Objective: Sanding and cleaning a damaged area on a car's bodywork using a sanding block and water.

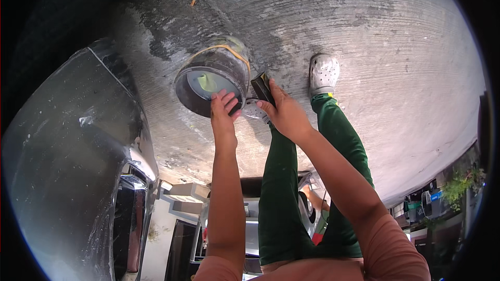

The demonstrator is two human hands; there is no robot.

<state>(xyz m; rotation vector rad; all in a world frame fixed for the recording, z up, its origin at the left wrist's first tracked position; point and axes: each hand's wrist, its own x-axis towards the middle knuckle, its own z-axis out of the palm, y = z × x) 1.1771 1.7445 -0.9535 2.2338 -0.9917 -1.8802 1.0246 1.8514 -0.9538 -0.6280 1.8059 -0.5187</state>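
A grey bucket (190,93) with a tan band round it holds cloudy liquid and a pale green piece (207,82). My left hand (224,109) is at the bucket's near rim, fingers apart and holding nothing. Just right of the bucket, my right hand (289,112) grips a dark rectangular block (260,84). Whether my left fingertips touch the rim or liquid, I cannot tell.
A dark car body (67,156) with dusty streaks fills the left side. I stand on grooved concrete (390,67) in white clogs (324,73). Another person's leg (312,198) shows behind my legs, near a parked vehicle. Plants (463,182) are at far right.
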